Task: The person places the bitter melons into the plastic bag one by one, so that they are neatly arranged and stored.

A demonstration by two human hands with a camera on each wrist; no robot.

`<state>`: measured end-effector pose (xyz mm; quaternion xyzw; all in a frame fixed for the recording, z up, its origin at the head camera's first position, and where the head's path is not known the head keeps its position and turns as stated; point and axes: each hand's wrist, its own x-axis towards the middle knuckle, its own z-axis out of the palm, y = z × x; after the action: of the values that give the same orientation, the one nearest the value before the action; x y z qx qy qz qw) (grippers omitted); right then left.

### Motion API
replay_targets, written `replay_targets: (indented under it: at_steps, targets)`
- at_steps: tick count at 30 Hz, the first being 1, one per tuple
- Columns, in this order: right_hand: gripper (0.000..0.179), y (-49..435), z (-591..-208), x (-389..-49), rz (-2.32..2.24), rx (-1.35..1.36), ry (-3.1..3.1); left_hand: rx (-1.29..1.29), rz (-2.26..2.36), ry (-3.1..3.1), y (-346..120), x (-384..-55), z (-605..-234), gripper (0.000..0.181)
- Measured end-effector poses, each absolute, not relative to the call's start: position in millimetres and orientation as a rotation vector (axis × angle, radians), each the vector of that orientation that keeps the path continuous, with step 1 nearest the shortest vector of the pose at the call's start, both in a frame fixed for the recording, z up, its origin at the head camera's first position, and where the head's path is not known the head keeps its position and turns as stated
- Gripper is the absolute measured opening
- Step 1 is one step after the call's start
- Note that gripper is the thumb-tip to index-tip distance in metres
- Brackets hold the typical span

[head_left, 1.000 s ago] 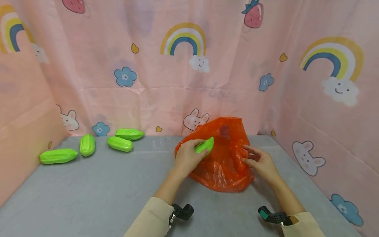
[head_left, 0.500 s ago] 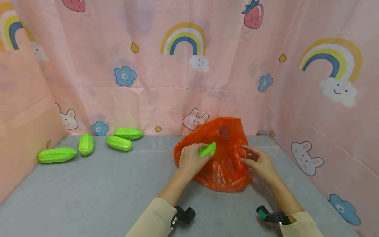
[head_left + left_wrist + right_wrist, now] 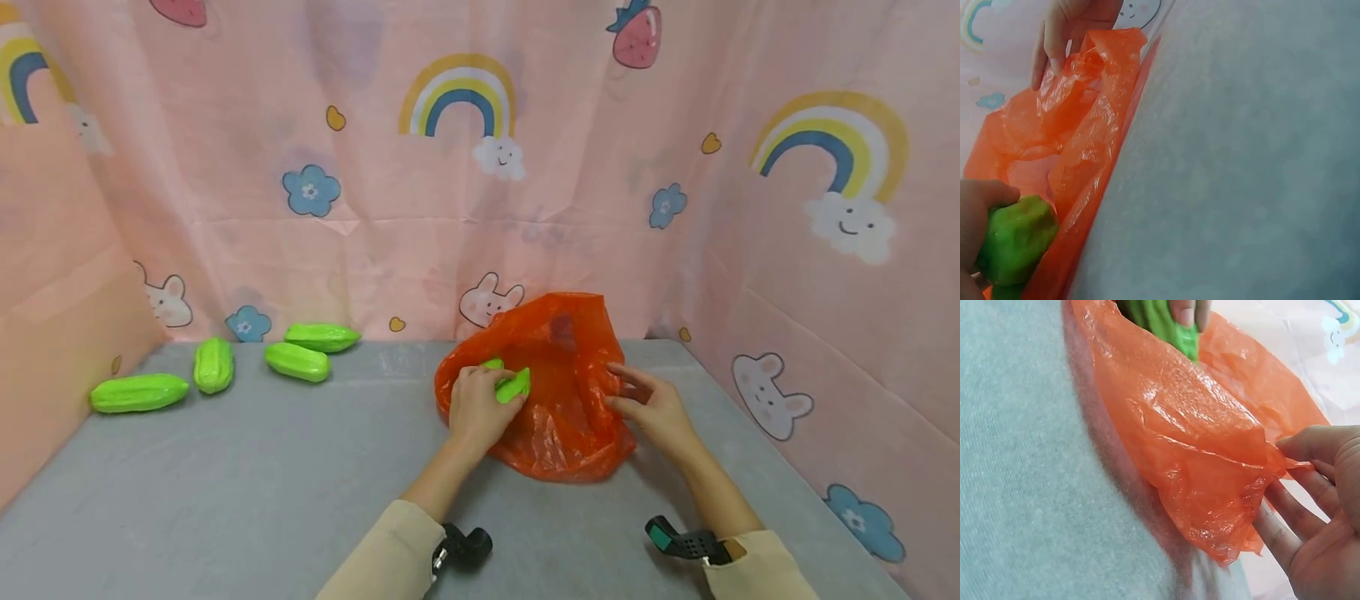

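Note:
My left hand [image 3: 480, 408] grips a bright green ridged gourd [image 3: 514, 387] inside the mouth of an orange plastic bag [image 3: 555, 450]. In the left wrist view the gourd's blunt, bumpy end [image 3: 1021, 237] sticks out past the thumb, beside the bag's near wall. The fingers cover much of the gourd. At the bag's right side my right hand [image 3: 660, 417] pinches the rim between thumb and fingers; the right wrist view shows the gathered plastic [image 3: 1282, 462] there. The bag stands open toward me, its bottom hidden.
Several similar green gourds lie at the back left of the grey table [image 3: 262, 500]: one far left [image 3: 139, 392], one upright to the view [image 3: 213, 365], and two close together [image 3: 297, 362]. A pink patterned cloth [image 3: 570, 167] walls the back and sides.
My left hand has moved the gourd lower at the bag's mouth, then a little left and tilted it. The right hand stays at the rim. The head view has shifted slightly.

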<state>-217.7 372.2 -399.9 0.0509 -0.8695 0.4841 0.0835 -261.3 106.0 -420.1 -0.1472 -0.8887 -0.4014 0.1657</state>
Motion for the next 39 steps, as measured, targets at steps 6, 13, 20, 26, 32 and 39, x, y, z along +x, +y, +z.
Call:
replay_targets:
  at_steps: [6, 13, 20, 26, 32, 39]
  targets:
    - [0.057, 373.2, -399.2, -214.1, 1.431, 0.123, -2.599, -0.41, -1.158, -2.546, 108.6, -264.9, -425.2, 0.031]
    - [0.056, 371.2, -399.6, -214.2, 1.438, 0.132, -2.606, -0.571, -0.977, -2.571, 107.5, -263.7, -428.5, 0.029]
    - [0.057, 371.2, -400.1, -213.6, 1.41, 0.095, -2.637, -0.655, -0.932, -2.547, 108.0, -262.3, -430.9, 0.023]
    - [0.057, 371.9, -402.0, -212.3, 1.404, 0.087, -2.64, -0.682, -0.882, -2.551, 109.1, -262.8, -432.7, 0.023]
    - [0.056, 372.7, -403.4, -212.0, 1.395, 0.084, -2.638, -0.768, -0.811, -2.593, 107.2, -262.1, -431.7, 0.03]
    - [0.057, 369.9, -401.3, -218.6, 1.385, 0.135, -2.644, -0.794, -0.78, -2.56, 103.0, -265.5, -429.7, 0.025]
